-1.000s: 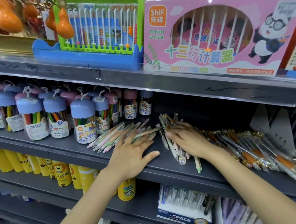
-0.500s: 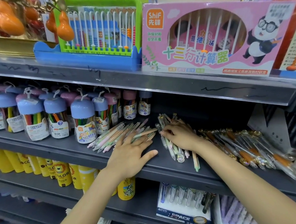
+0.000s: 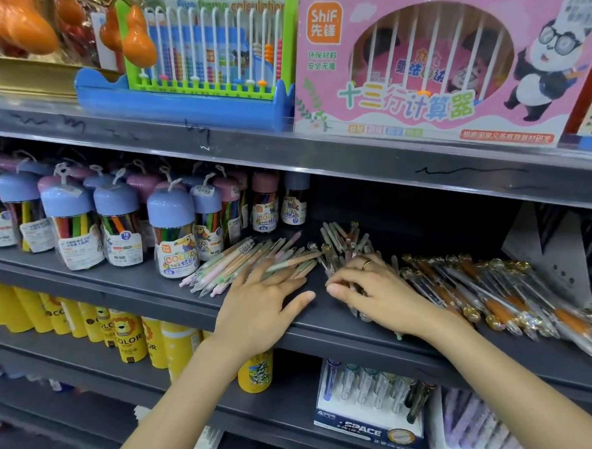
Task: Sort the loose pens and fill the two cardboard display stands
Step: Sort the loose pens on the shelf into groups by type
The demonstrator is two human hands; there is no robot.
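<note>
Here, on the dark middle shelf, three heaps of loose pens. Left hand flat and spread, fingers straight, pressing on the near end of the pastel pens – nothing gripped. Right hand curled over the middle heap of clear pens, fingertips and thumb gathering several of them; a ring on one finger. Further right, just beside that hand, the orange and gold pens, untouched. Behind the pastel heap, tubs of colour markers with blue lids. At the far right edge, a grey cardboard stand, only partly in view – contents not visible. Above, a pink abacus box.
</note>
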